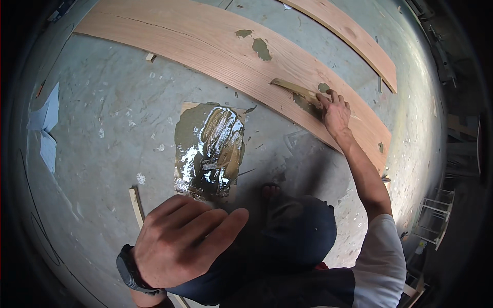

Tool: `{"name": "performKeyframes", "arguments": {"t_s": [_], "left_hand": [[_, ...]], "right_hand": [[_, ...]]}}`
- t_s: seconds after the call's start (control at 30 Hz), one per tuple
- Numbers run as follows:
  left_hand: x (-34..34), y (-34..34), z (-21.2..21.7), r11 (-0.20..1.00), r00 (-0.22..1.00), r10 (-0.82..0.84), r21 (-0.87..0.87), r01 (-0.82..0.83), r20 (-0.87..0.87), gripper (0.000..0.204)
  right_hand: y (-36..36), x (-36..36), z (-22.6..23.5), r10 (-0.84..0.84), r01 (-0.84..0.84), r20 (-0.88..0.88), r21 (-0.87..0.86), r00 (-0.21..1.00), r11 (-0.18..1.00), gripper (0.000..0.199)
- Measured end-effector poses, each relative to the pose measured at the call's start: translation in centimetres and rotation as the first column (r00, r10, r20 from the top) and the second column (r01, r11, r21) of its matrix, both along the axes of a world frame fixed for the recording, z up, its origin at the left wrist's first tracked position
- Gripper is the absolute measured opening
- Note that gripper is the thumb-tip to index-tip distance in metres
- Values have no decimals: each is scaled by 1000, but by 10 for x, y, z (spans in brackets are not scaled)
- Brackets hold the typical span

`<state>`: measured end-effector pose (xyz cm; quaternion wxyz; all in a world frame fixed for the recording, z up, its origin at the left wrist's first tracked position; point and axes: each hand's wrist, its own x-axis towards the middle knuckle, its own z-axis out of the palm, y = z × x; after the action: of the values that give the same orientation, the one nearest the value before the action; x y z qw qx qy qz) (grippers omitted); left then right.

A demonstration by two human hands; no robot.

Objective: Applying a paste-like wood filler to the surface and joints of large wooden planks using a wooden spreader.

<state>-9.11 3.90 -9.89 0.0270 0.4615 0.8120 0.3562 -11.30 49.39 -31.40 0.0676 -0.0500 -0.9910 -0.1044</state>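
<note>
- Head view: right hand pinches the stick over the board.
- Left hand curled; cannot tell whether it holds anything.
- Tilting the stick steeply could gouge the paste.

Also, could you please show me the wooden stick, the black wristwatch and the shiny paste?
Wooden stick (296, 89), head view: the middle of its visible length.
Black wristwatch (125, 268), head view: the dark watch case.
Shiny paste (209, 146), head view: the streaked middle of the spread.

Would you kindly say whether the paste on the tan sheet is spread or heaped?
Spread: glossy paste covers most of the tan sheet in smears.
</note>
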Motion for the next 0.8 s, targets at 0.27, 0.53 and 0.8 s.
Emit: {"name": "performKeyframes", "arguments": {"t_s": [0.27, 0.53, 0.8], "left_hand": [[-5, 0, 1, 998, 1000, 1, 65, -1, -1, 32], [-9, 1, -1, 996, 999, 25, 87, -27, 19, 30], [-17, -2, -5, 984, 996, 37, 170, -51, 80, 31]], "right_hand": [[-1, 6, 25, -11, -11, 180, 117, 984, 993, 45], [3, -21, 15, 103, -107, 131, 23, 986, 994, 32], [20, 19, 36, 29, -23, 146, -44, 989, 999, 30]]}}
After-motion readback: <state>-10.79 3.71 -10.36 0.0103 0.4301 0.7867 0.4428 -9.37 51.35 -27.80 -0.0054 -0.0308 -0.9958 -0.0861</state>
